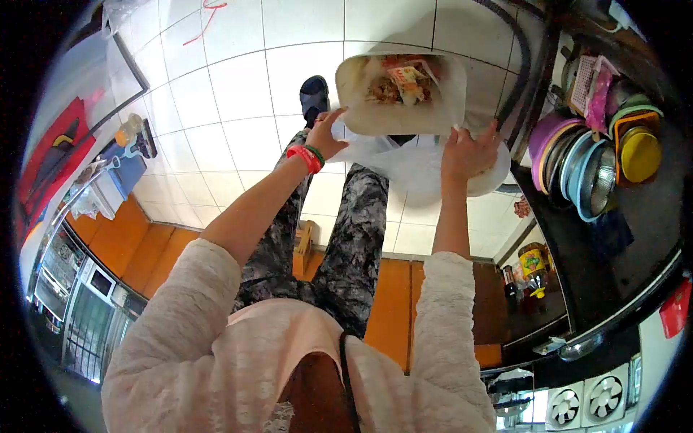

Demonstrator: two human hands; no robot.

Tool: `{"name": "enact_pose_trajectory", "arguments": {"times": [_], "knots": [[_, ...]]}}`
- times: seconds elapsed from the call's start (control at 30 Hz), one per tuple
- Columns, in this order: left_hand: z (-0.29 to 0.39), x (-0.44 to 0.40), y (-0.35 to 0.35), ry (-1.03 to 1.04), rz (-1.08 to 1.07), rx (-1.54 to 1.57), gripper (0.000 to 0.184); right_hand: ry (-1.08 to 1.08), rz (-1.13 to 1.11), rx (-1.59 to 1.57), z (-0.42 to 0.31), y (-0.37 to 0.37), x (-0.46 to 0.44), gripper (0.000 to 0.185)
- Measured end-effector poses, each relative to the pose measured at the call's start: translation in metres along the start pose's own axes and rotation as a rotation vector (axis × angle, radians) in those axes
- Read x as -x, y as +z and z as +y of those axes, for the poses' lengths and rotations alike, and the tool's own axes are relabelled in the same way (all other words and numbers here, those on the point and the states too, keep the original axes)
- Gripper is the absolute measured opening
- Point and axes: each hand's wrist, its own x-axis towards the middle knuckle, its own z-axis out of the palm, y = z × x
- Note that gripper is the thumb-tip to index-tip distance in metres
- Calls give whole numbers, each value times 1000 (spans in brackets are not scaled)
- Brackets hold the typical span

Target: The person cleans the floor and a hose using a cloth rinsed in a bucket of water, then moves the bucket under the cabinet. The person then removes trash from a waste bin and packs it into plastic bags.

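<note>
A pale, rounded rectangular bin (404, 123) stands on the tiled floor, with food scraps and torn packaging (408, 79) inside. White translucent plastic (411, 166) spreads from its near side. My left hand (328, 136), with red and green bands at the wrist, is closed on the plastic at the bin's near left corner. At the near right corner, my right hand (469, 153) pinches the same plastic, its thumb and fingertips by the rim.
Colourful bowls and strainers (577, 162) stack on a dark shelf at the right, with bottles (533, 267) below. A dark hose (521, 65) curves beside the bin. My shoe (314, 94) is left of it. A small wooden stool (303, 245) stands between my legs.
</note>
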Motion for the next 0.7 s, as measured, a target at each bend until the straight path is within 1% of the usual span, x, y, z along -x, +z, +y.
{"name": "enact_pose_trajectory", "arguments": {"times": [0.03,0.07,0.1,0.13,0.17,0.2,0.23,0.27,0.3,0.33,0.37,0.4,0.43,0.47,0.5,0.53,0.6,0.63,0.7], "knots": [[17,14,-4,-38,72,-104,72,-2,-7,5,8,4,2,11],[39,24,-11,-153,1,-195,76,-70,12,4,16,12,4,14],[34,39,-3,-87,-3,-291,60,-139,35,1,19,18,1,16],[24,56,5,48,-117,-373,49,-141,36,-2,20,25,-3,16],[8,67,9,184,-230,-454,39,-144,-100,-166,17,33,-10,18],[-11,71,14,182,-229,-461,39,-144,-238,-333,16,43,-17,20],[-34,78,16,177,-248,-500,32,-140,-240,-338,9,51,-24,20],[-57,85,20,171,-269,-538,27,-95,-327,-590,0,58,-33,22],[-60,86,16,235,-231,-631,18,-49,-407,-842,-8,66,-42,23],[-62,85,13,202,-472,-872,20,-50,-405,-845,-13,73,-53,23],[-37,77,-2,161,-719,-1108,23,-181,-231,-811,-18,81,-62,24],[-31,72,-4,157,-720,-1111,23,-306,-58,-772,-23,89,-68,26],[-28,68,-6,177,-345,-956,30,-300,-61,-777,-27,97,-71,26],[-23,63,-7,194,20,-781,39,-397,-96,-806,-31,103,-72,28],[-6,50,-10,199,144,-587,40,-497,-131,-833,-34,108,-71,31],[16,31,-13,202,269,-391,43,-495,-132,-835,-38,116,-67,31],[48,-5,-11,53,288,-192,46,-432,-292,-985,-50,135,-54,41],[43,-22,-3,50,287,-197,46,-430,-293,-990,-56,136,-51,41],[30,-56,10,-84,189,-267,42,-348,-519,-918,-62,132,-50,57]]}}
